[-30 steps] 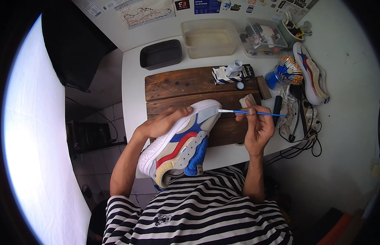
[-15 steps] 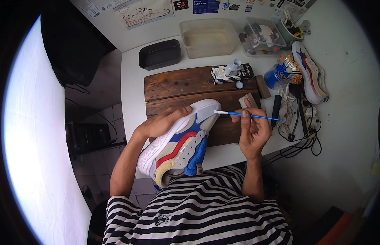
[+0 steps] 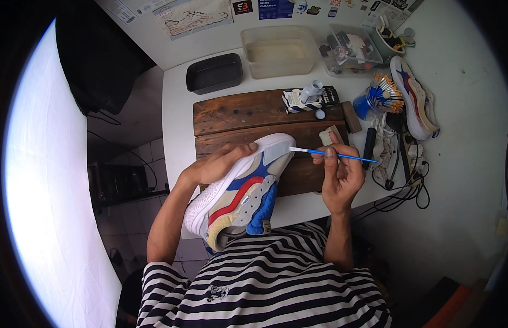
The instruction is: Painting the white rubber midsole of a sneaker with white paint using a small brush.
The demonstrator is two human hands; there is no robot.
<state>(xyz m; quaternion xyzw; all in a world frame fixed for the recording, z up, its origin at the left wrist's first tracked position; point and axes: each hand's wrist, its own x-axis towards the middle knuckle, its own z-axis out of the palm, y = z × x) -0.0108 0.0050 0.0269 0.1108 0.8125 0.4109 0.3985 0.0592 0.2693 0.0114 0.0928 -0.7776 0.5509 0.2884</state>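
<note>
My left hand [image 3: 224,163] grips a sneaker [image 3: 237,197] by its white sole near the front. The shoe is tilted on its side with the toe pointing away from me; its upper has cream, red and blue panels and shows no laces. Between the thumb and fingers of my right hand [image 3: 341,172] is a thin blue paintbrush [image 3: 337,155]. Its white bristles are at the edge of the pale grey toe panel. A light-coloured block [image 3: 326,135], partly hidden, shows behind my right fingers.
Wooden boards [image 3: 237,113] lie on the white table, with an open paint bottle [image 3: 311,91] on a box [image 3: 295,100] and a cap [image 3: 319,114]. Behind stand a black tray [image 3: 214,73] and plastic tubs [image 3: 278,52]. Brushes [image 3: 386,94], a second sneaker [image 3: 412,98] and cables [image 3: 409,183] are right.
My right hand and the paintbrush have shifted slightly to the right, toward the toe panel's edge. The sneaker and my left hand have hardly moved.
</note>
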